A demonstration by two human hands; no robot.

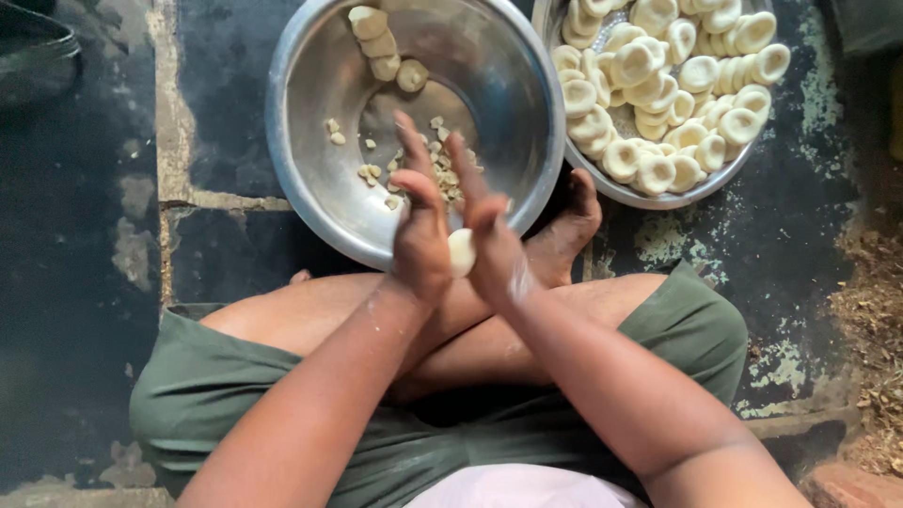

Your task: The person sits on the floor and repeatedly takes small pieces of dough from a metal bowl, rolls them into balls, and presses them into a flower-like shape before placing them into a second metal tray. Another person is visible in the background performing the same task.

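Note:
My left hand [419, 229] and my right hand [491, 235] press palm to palm around a small pale ball of dough [461, 252], fingers stretched out over a steel bowl [310, 113]. The bowl holds a few dough lumps [381, 42] at its far side and several crumbs [442, 169] on its bottom. To the right, a steel plate [658, 198] is piled with several shaped, dimpled dough pieces [658, 85].
I sit cross-legged in green shorts [216, 395] on a dark, worn stone floor [85, 282], one foot [564, 235] between bowl and plate. A dark vessel [33, 42] sits at the top left. Loose dirt and debris [875, 320] lie at the right.

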